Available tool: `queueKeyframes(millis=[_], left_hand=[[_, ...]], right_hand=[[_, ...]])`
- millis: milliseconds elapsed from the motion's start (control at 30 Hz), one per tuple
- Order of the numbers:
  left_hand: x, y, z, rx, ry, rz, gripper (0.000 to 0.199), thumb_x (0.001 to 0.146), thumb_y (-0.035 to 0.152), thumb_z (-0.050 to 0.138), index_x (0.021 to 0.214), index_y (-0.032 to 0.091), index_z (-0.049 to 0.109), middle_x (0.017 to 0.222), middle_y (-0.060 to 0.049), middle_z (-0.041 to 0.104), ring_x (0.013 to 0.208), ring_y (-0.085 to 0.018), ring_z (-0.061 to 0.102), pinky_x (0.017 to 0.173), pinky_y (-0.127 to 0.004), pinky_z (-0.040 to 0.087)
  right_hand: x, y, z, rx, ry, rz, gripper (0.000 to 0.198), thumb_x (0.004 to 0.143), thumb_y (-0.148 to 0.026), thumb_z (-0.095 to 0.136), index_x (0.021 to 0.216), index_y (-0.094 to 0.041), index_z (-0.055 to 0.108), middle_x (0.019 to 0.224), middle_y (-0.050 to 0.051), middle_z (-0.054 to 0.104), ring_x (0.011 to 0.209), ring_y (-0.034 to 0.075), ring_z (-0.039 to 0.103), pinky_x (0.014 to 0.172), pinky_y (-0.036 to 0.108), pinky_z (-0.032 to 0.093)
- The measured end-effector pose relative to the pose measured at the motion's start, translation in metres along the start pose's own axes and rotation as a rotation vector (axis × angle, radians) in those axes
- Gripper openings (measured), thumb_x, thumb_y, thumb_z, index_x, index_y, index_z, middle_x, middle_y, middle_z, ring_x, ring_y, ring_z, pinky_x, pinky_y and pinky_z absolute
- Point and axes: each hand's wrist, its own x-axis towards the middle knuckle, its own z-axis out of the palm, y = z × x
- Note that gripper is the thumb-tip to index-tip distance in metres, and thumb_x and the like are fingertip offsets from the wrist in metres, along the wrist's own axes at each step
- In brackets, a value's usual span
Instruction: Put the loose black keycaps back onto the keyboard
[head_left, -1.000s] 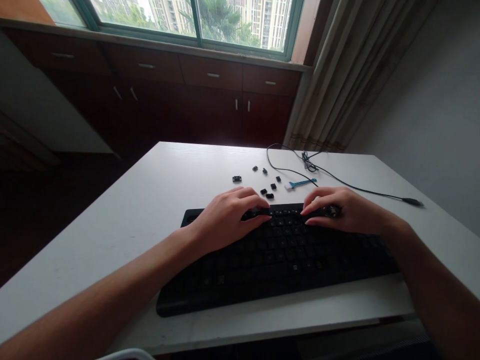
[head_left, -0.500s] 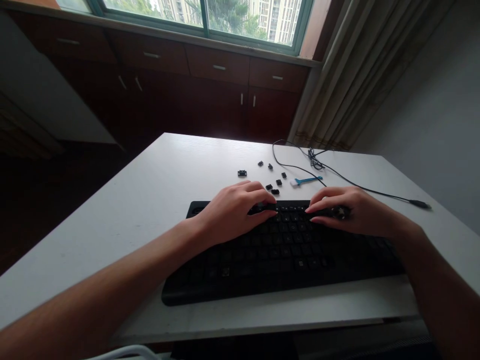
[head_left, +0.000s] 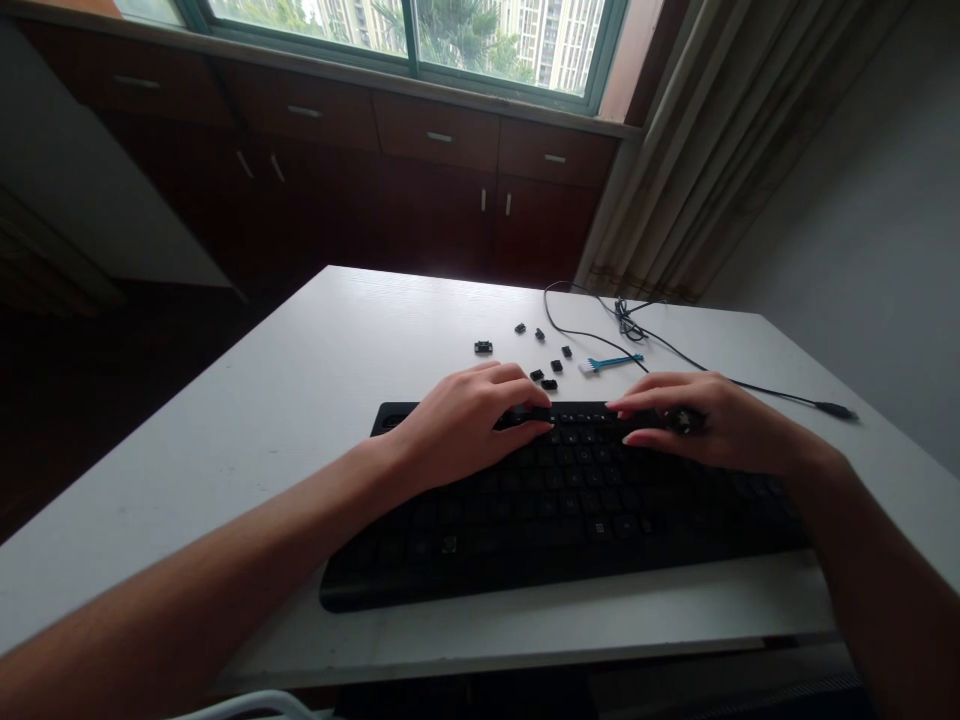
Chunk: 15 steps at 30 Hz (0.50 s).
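Note:
A black keyboard (head_left: 525, 560) lies along the front of the white table. My left hand (head_left: 480, 415) rests over its upper rows, thumb and fingers curled toward each other around a dark spot at the top row. What they grip, if anything, is too dark to make out. My right hand (head_left: 705, 415) hovers over the upper right keys. Between its thumb and fingers is a dark object with light specks (head_left: 684, 420), mostly hidden by the hand. A few inner parts show where keycaps are absent, such as a pale square spot (head_left: 449, 545) at lower left.
Several small black keycaps (head_left: 556, 366) lie behind the keyboard, with a wider one (head_left: 484, 347) to their left. Near them is a small blue brush (head_left: 615, 361) with white bristles. A black cable (head_left: 750, 385) runs across the right side of the white table (head_left: 262, 430).
My right thumb and fingertips have parted slightly, and the fingertips sit a little higher and further left. The dark speckled object shifted up slightly with that hand. My left hand is nearly still.

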Motion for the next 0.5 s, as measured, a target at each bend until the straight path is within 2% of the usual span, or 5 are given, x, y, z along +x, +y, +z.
queueKeyframes(millis=[67,200,333,400,500], left_hand=[[0.000,-0.001,0.000,0.001,0.006,0.001,0.020,0.094,0.035,0.062,0.106,0.021,0.070,0.102,-0.004,0.070,0.087,-0.017,0.064,0.079,-0.032,0.052],[-0.001,-0.002,0.002,0.001,0.010,0.003,0.020,0.093,0.036,0.063,0.105,0.022,0.070,0.101,-0.002,0.070,0.087,-0.016,0.063,0.080,-0.031,0.052],[-0.001,-0.002,0.002,0.004,0.015,0.002,0.020,0.094,0.037,0.062,0.106,0.023,0.070,0.102,-0.001,0.069,0.088,-0.015,0.064,0.080,-0.031,0.052],[-0.001,-0.002,0.002,0.002,0.014,0.012,0.020,0.095,0.037,0.061,0.107,0.023,0.070,0.103,-0.002,0.069,0.088,-0.015,0.064,0.080,-0.030,0.052],[-0.001,-0.002,0.002,0.006,0.023,0.017,0.020,0.094,0.037,0.062,0.107,0.024,0.070,0.103,-0.001,0.069,0.089,-0.016,0.064,0.081,-0.030,0.051]], right_hand=[[-0.001,-0.008,0.001,0.234,0.222,-0.029,0.012,0.083,-0.034,0.074,0.084,-0.022,0.071,0.080,0.003,0.068,0.070,0.016,0.062,0.062,0.030,0.051],[-0.006,-0.034,0.001,0.897,0.605,-0.187,0.050,0.094,-0.038,0.055,0.053,-0.021,0.032,0.042,-0.005,0.021,0.038,0.010,0.027,0.039,0.029,0.028],[0.001,-0.051,0.010,0.987,0.773,-0.237,0.057,0.100,-0.034,0.046,0.051,-0.020,0.018,0.040,-0.005,0.009,0.036,0.010,0.015,0.037,0.031,0.023],[0.012,-0.050,0.021,0.969,0.795,-0.180,0.057,0.097,-0.032,0.052,0.050,-0.021,0.023,0.042,-0.006,0.013,0.037,0.009,0.015,0.038,0.030,0.020],[0.026,-0.043,0.037,0.861,0.537,0.054,0.053,0.094,-0.032,0.060,0.046,-0.021,0.040,0.041,-0.004,0.033,0.037,0.009,0.028,0.039,0.030,0.021]])
